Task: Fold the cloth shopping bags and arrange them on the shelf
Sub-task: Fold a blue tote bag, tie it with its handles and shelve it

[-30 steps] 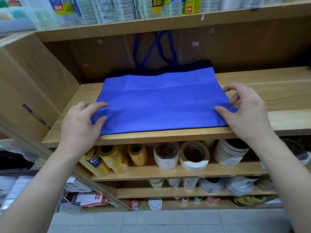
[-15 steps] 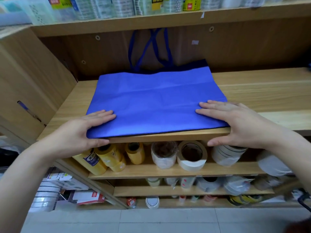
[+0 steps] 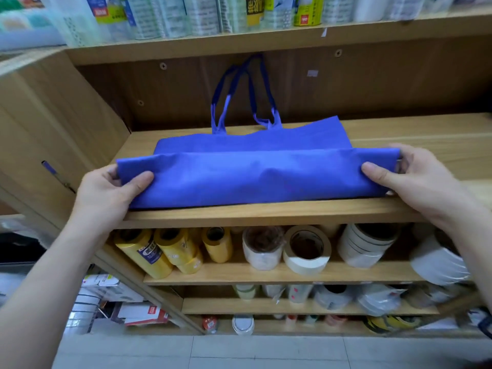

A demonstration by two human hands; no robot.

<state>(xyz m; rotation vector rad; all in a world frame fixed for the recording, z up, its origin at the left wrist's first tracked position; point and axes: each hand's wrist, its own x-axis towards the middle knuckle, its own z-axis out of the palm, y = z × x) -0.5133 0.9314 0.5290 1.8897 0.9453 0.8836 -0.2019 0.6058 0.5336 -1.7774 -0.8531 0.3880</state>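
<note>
I see one blue cloth bag (image 3: 266,179) lying on the wooden shelf (image 3: 266,213), across the front part of the board. Its rear portion lies flat on the wood. Its front portion is raised off the board as a long band that runs from one hand to the other, with its lower edge at the front lip of the shelf.

1. Left hand (image 3: 111,193): it grips the left end of the raised band. The thumb lies on top of the cloth and the fingers curl under it.
2. Right hand (image 3: 415,179): it grips the right end of the band in the same way, with the thumb on top and the fingers curled round the far side.
3. Handles (image 3: 245,97): the two blue loops stand up from the rear edge of the bag and lean against the back panel (image 3: 372,83).

On the shelf directly below I see yellow rolls (image 3: 159,251) to the left and white tape rolls (image 3: 306,249) to the right. An upper shelf (image 3: 266,38) carries a row of packages (image 3: 239,12), whose print is too blurred to read. Pale floor tiles (image 3: 266,352) show at the bottom.
</note>
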